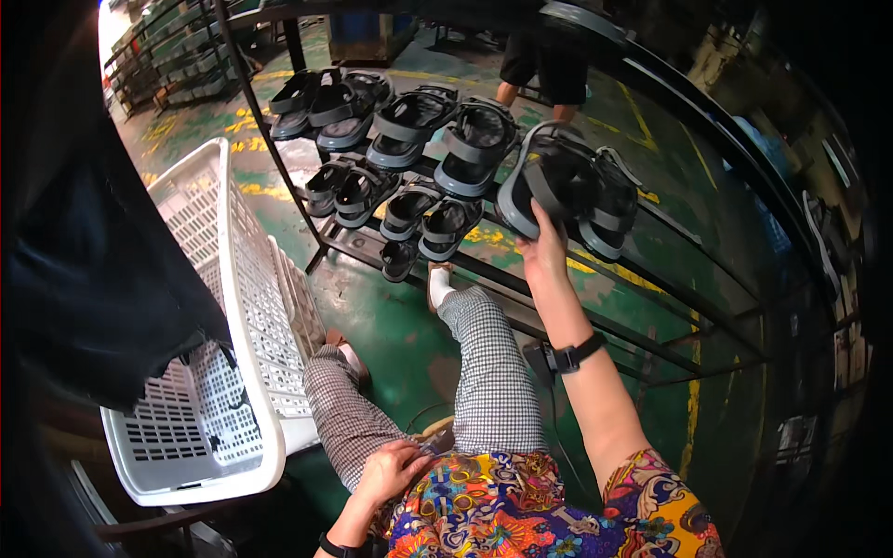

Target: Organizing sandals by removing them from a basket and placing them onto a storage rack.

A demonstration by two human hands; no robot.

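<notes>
My right hand grips a dark sandal with grey straps and a blue-grey sole at the upper tier of a black metal rack. The thumb is on its near side, and the other fingers are mostly hidden behind it. Against its right side sits another sandal. More sandals of the same kind stand to the left along that tier, with smaller ones on the tier below. My left hand rests on my lap, its fingers lying loosely over the checked trousers, with nothing visible in them.
A white slatted plastic basket stands at my left, with black sheet material hanging over it. Rack rails run off to the right. Beyond the rack, a person stands on the green floor with yellow lines.
</notes>
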